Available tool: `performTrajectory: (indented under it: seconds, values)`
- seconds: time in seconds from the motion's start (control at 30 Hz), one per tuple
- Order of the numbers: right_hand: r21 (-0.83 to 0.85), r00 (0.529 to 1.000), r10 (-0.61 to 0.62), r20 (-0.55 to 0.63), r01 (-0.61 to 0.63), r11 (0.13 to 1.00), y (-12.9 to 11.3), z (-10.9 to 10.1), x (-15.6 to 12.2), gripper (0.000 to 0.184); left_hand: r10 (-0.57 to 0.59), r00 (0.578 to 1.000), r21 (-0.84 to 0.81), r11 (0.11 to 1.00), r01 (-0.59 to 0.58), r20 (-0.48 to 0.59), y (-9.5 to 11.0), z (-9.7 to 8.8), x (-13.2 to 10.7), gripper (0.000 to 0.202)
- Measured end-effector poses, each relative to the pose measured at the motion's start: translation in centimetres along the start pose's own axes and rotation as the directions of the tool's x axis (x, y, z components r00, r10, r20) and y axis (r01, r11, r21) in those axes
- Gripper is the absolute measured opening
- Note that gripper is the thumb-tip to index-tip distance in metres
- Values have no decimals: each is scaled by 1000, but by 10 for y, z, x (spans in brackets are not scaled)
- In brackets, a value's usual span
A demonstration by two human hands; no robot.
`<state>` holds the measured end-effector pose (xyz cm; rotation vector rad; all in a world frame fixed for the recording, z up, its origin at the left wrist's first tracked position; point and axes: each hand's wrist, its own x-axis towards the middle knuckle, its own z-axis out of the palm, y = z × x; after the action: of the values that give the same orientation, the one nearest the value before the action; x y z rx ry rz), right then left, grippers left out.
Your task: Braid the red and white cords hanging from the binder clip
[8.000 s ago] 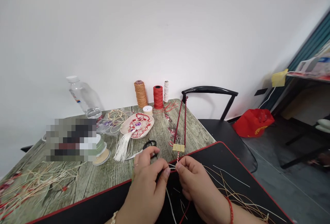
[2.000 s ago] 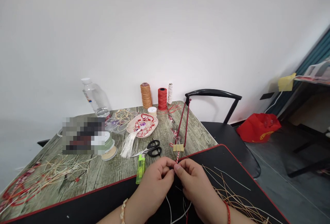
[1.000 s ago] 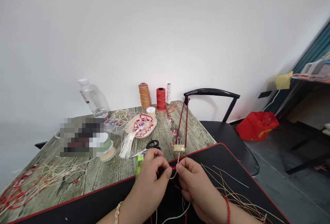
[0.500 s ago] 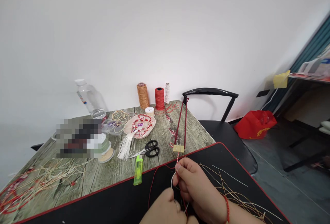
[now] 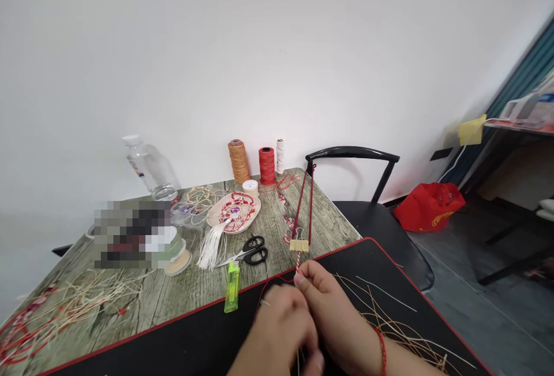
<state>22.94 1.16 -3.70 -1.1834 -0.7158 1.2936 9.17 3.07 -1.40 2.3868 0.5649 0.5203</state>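
Movement: Left hand (image 5: 277, 330) has risen from the lower edge of the view and now lies just beside the right hand (image 5: 335, 312).

Cord: red-and-white twisted cord (image 5: 298, 261) leads from a brass-coloured binder clip (image 5: 299, 245), long axis running toward the person, past the edge of a black desk mat (image 5: 376, 266).

Nearer hand: right; its fingertips meet the cord just below the clip, while the left hand lies farther off.

Right fingers (image 5: 302, 279): pressed together, pinching the cord.

Left fingers (image 5: 315, 361): curled and turned away; what they hold, if anything, cannot be told.

Above the clip: two dark red strands (image 5: 303, 208) run up to the far corner of the counter.

Mat: thin red cord (image 5: 268, 286) arcs ahead of the left hand; pale raffia strands (image 5: 389, 321) lie to the right.

Counter (image 5: 173, 289): black-handled scissors (image 5: 249, 252), white tassel (image 5: 211, 250) and green lighter (image 5: 232, 287) lie nearby.
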Motion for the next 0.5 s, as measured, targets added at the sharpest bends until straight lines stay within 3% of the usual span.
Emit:
performTrajectory:
  seconds: [0.07, 0.13, 0.23, 0.3, 0.37, 0.5]
  values:
    - [-42, 999, -30, -9, 30, 999, 2, 0, 1, 28, -292, 945, -237, 938, 253, -149, -11, -1, 15, 18]
    - [-75, 999, -37, -5, 36, 997, 5, -1, 3, 25, -497, 862, -517, 765, 383, -97, -15, -2, 25, 18]
    - [-166, 991, -131, -19, 126, 978, 10, -2, 6, 24, -572, 814, -750, 494, 440, 100, -11, -2, 33, 18]
    - [-232, 987, -155, -30, 144, 962, 12, -2, 7, 23, -586, 793, -802, 388, 453, 165, -7, 0, 36, 21]
    - [-247, 993, -118, -28, 107, 963, 12, -2, 7, 21, -598, 781, -803, 367, 470, 184, -7, 2, 37, 24]
    - [-261, 993, -118, -26, 107, 959, 11, -1, 8, 20, -623, 762, -745, 422, 517, 176, -15, 5, 37, 24]
